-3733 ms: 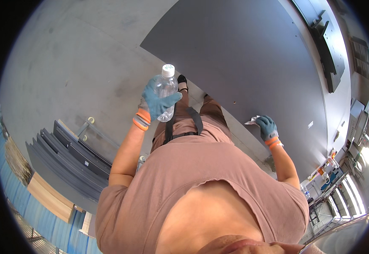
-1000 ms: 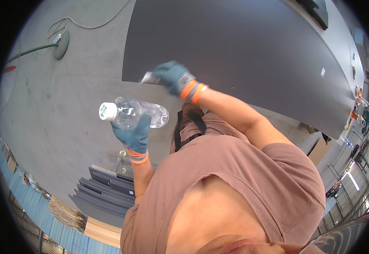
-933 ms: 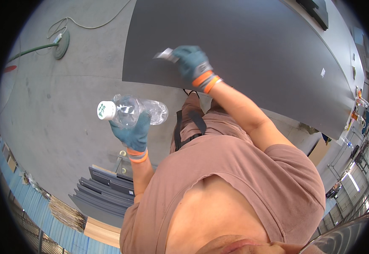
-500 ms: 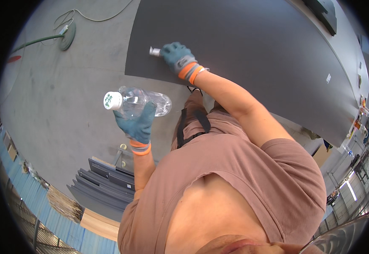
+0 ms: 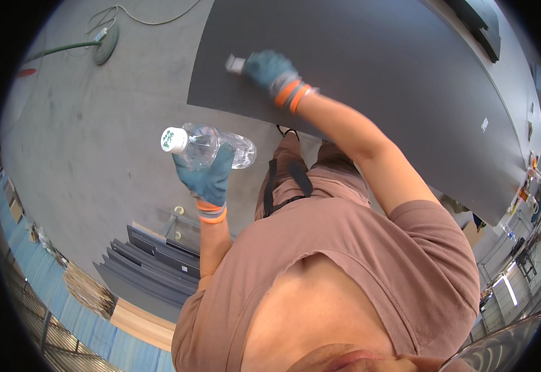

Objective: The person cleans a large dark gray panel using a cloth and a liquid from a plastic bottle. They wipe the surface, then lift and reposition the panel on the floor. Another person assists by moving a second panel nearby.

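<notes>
My left hand [image 5: 207,177], in a blue-grey work glove with an orange cuff, is closed round a clear plastic bottle [image 5: 240,150]. The bottle lies tilted on its side, its white cap [image 5: 174,140] pointing left, with clear liquid inside. My right hand [image 5: 271,69], gloved alike and smeared by motion, is closed on a white cloth [image 5: 235,64] that sticks out to the left of the fingers. It rests on or just over a large dark grey panel [image 5: 369,68], near the panel's left end. Whether the cloth touches the surface I cannot tell.
Several dark boards [image 5: 152,260] stand stacked at the lower left, beside light wooden boards [image 5: 141,323]. A green round base with a pole [image 5: 106,46] and a pale cable [image 5: 152,29] are on the floor at the upper left. Dark strips [image 5: 478,28] lie at the upper right.
My right hand has shifted slightly right and away from me over the panel with the cloth. The bottle in my left hand has moved a little to the right in the picture.
</notes>
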A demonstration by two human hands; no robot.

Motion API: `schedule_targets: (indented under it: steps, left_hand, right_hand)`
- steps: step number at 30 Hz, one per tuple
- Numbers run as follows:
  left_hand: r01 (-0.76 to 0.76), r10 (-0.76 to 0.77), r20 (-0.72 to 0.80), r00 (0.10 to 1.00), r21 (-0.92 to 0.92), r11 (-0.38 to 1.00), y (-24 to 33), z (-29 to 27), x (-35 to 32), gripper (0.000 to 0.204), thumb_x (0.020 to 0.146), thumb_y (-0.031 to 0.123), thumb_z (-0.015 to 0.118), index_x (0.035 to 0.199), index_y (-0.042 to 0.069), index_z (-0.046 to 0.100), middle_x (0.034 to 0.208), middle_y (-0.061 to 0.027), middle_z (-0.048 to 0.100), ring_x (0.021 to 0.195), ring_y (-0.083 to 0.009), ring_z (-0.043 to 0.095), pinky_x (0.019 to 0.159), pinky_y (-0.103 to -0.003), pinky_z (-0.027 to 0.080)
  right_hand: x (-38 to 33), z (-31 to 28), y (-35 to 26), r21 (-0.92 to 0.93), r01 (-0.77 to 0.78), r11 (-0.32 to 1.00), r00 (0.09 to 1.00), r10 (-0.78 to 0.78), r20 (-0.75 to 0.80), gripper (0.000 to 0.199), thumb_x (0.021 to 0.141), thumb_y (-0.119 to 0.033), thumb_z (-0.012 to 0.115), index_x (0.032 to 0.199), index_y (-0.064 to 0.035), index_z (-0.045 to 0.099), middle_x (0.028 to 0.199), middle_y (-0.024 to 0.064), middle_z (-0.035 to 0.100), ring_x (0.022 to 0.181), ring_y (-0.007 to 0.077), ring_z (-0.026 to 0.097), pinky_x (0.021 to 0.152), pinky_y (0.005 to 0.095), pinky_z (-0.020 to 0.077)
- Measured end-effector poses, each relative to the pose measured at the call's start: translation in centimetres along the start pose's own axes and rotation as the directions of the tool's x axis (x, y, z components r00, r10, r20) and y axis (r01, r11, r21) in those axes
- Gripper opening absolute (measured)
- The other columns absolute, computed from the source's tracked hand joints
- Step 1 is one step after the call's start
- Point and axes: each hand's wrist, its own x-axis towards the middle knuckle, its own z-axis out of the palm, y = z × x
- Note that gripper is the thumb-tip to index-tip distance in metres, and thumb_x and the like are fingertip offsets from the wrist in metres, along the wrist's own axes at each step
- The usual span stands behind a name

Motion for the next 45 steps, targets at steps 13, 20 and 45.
schedule_targets:
  steps: [13,20,45]
  left_hand:
    - [-0.102,0.086,0.085,0.993,0.204,0.974,-0.4,4.4,0.6,0.074,0.073,0.009,0.088,0.134,-0.002,0.048,0.121,-0.008,0.059,0.108,-0.0183,0.06,0.095,-0.033,0.053]
    - [-0.108,0.103,0.131,0.986,0.028,0.994,-1.3,12.5,3.5,0.066,0.074,0.0,0.086,0.129,0.002,0.05,0.116,-0.0057,0.061,0.108,-0.0161,0.062,0.097,-0.033,0.054]
    - [-0.678,0.713,0.056,0.699,0.37,0.635,-10.4,62.8,33.9,0.072,0.062,0.045,0.095,0.106,-0.001,0.06,0.095,-0.0093,0.069,0.088,-0.0245,0.067,0.091,-0.039,0.053]
  right_hand:
    - [-11.3,-5.3,10.6,0.025,-0.362,0.932,0.896,0.356,-0.266,0.022,0.086,-0.01,0.062,0.105,-0.0171,0.069,0.108,0.0063,0.067,0.102,0.0316,0.064,0.085,0.046,0.0555]
    - [-20.0,0.5,-1.0,0.326,0.36,0.874,0.84,-0.456,0.295,0.014,0.084,-0.019,0.064,0.094,-0.0102,0.067,0.096,0.008,0.068,0.096,0.0305,0.066,0.079,0.0453,0.055]
    - [-19.6,-27.8,54.4,-0.119,-0.659,0.743,0.614,0.44,-0.655,0.065,0.085,-0.024,0.071,0.147,-0.0233,0.049,0.15,0.0141,0.048,0.136,0.0366,0.046,0.114,0.0441,0.0403]
